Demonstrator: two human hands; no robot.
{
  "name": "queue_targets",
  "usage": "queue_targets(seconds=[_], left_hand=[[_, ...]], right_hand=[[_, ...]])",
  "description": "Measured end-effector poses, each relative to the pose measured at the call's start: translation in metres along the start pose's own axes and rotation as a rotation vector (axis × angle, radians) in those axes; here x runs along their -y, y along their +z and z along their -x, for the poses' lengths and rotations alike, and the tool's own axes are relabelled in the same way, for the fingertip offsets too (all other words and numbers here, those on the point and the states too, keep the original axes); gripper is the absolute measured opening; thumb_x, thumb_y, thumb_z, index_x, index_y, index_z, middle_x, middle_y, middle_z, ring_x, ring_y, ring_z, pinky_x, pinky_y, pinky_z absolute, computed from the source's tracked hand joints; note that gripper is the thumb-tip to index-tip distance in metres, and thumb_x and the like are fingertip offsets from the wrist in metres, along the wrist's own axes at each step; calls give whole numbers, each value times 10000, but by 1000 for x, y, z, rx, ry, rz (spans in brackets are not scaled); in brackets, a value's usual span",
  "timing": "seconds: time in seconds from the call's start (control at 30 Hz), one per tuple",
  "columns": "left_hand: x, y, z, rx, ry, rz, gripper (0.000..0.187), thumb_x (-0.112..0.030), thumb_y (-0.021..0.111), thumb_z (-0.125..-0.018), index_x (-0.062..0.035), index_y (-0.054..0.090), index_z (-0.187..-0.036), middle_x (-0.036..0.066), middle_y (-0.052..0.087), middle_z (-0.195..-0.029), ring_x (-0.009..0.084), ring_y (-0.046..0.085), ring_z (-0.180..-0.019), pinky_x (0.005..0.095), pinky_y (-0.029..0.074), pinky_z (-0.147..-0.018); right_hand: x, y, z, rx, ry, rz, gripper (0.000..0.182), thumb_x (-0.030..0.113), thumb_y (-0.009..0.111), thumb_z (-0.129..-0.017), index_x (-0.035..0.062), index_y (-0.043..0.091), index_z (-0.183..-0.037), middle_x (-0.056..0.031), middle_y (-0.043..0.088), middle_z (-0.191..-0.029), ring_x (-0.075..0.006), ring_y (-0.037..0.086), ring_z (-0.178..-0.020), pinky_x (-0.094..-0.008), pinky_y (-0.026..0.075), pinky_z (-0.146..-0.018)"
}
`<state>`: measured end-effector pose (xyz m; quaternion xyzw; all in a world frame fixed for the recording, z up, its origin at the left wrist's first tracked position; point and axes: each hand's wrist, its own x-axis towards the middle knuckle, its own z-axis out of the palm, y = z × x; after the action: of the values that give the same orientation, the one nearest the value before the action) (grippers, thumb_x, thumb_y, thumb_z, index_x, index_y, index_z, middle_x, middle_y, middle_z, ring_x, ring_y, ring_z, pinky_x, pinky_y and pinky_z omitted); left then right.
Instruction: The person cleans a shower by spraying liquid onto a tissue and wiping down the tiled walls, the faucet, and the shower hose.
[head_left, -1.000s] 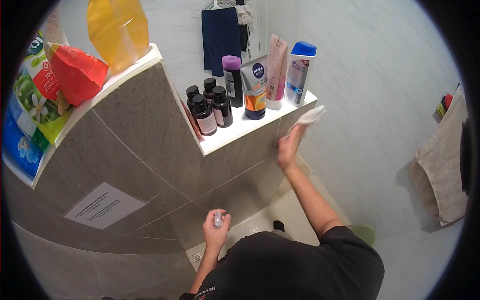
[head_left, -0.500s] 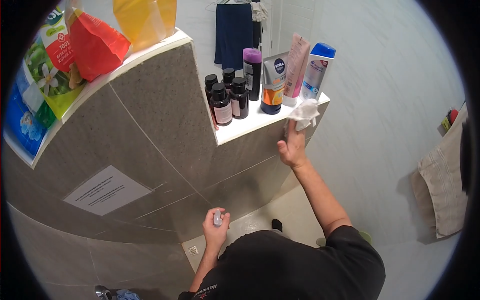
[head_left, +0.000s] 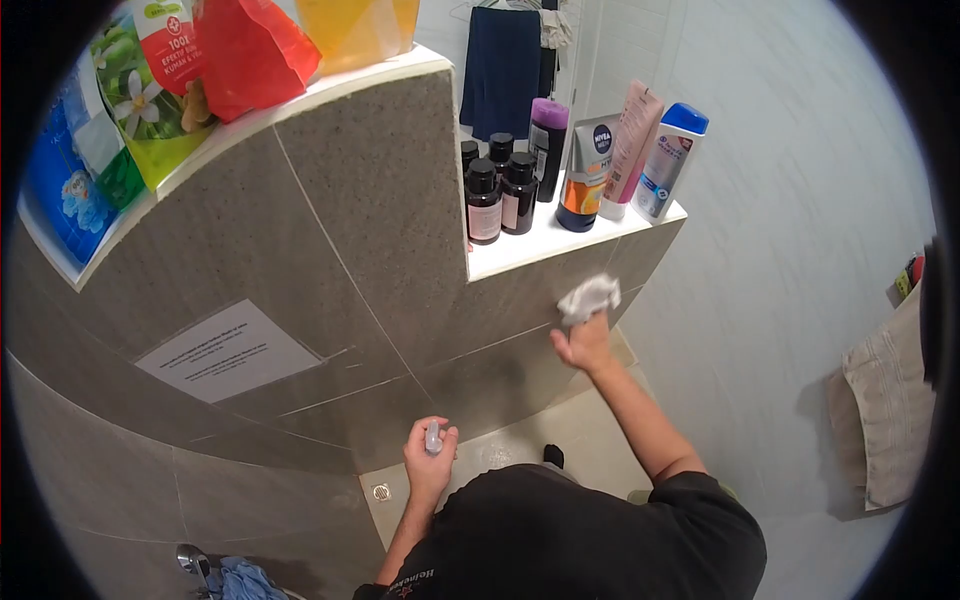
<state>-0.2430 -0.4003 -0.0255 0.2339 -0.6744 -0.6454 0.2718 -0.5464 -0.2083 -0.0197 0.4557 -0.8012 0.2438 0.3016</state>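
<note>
Right hand: we see the right hand with its thumb apart and its fingers in hold of the cloth; blur hides how far they bend.
White cloth: crumpled white cloth, soft and loosely bunched, at the right hand's fingertips, below the ledge and before the wall; contact with the wall we cannot tell.
Left hand: the left hand, low and left of the right, is curled closed around the small piece.
Small piece: small translucent rounded piece, smooth, partly covered by the fingers.
Wall: matt grey speckled tile wall with pale joints, bearing a white printed paper sheet.
Ledge: smooth white lower ledge.
Ledge containers: four small dark round bottles with black caps, contents hidden; black bottle with purple cap; grey-and-orange squeeze tube, cap down; tall pink tube; white bottle with blue cap.
Upper shelf: white curved shelf, carrying a translucent container with amber contents, a creased red pouch, a glossy green flower-printed pouch and a blue pouch.
</note>
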Motion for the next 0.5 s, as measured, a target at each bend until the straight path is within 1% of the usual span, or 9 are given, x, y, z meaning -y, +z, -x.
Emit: queue_targets(seconds=[0.07, 0.1, 0.2, 0.27, 0.33, 0.37, 0.43, 0.47, 0.5], left_hand=[[-1, -1, 0, -4, -7, -21, 161, 1, 671, -894, -38, 591, -1028, -12, 563, -687, 59, 541, -560, 237, 455, -488], [-2, 0, 0, 1, -13, -26, 161, 1, 671, -894, -38, 591, -1028, -12, 563, -687, 59, 541, -560, 237, 455, -488], [-5, 3, 0, 4, -6, 2, 160, 3, 669, -895, -37, 590, -1029, -12, 563, -683, 61, 542, -558, 238, 457, -489], [-6, 6, 0, 7, 14, 10, 160, 3, 669, -896, -36, 589, -1029, -11, 565, -678, 62, 544, -555, 240, 460, -492], [-9, 9, 0, 15, 21, 4, 161, 2, 670, -896, -36, 589, -1029, -11, 566, -677, 62, 545, -554, 240, 460, -493], [-10, 9, 0, 18, 22, 1, 161, 2, 671, -895, -36, 589, -1029, -11, 567, -675, 61, 546, -553, 240, 461, -494], [-10, 7, 2, 18, 38, -9, 162, 0, 673, -895, -36, 590, -1030, -12, 568, -673, 61, 547, -554, 240, 460, -494], [-10, 6, 2, 18, 44, -24, 163, -2, 675, -895, -36, 591, -1030, -12, 569, -672, 60, 548, -555, 239, 459, -493], [-10, 4, 1, 8, 50, -18, 163, -2, 675, -895, -36, 591, -1030, -12, 569, -672, 60, 548, -555, 239, 459, -493]], right_hand=[[1, -19, -41, -134, -25, 20, 733, 547, 532, -889, 9, 485, -1386, -249, 340, -1508, -489, 222, -1432, -597, 107, -1185], [10, -32, -62, -196, -42, 1, 735, 555, 503, -911, 2, 477, -1396, -248, 346, -1514, -476, 228, -1439, -597, 101, -1185], [28, -33, -78, -240, -35, -19, 729, 555, 508, -906, -2, 499, -1376, -240, 389, -1487, -471, 255, -1428, -596, 116, -1183], [34, -9, -58, -167, -32, 9, 700, 541, 528, -890, 14, 532, -1351, -227, 428, -1462, -454, 287, -1416, -587, 132, -1183], [46, 20, -20, -47, -57, 45, 626, 522, 586, -834, 112, 596, -1307, -183, 492, -1411, -392, 356, -1389, -581, 187, -1173], [50, 27, -4, 76, -110, -82, 586, 536, 583, -838, 134, 636, -1262, -149, 545, -1359, -366, 407, -1341, -576, 208, -1168], [48, 33, 21, 149, -299, 173, 530, 537, 583, -843, 133, 695, -1167, -113, 580, -1324, -338, 443, -1294, -569, 200, -1168], [40, 34, 21, 143, -310, 173, 530, 537, 583, -843, 133, 695, -1167, -113, 580, -1324, -338, 443, -1294, -569, 200, -1168], [35, 30, 18, 129, -344, 184, 507, 537, 585, -844, 132, 718, -1118, -112, 584, -1320, -335, 447, -1287, -565, 190, -1171]])
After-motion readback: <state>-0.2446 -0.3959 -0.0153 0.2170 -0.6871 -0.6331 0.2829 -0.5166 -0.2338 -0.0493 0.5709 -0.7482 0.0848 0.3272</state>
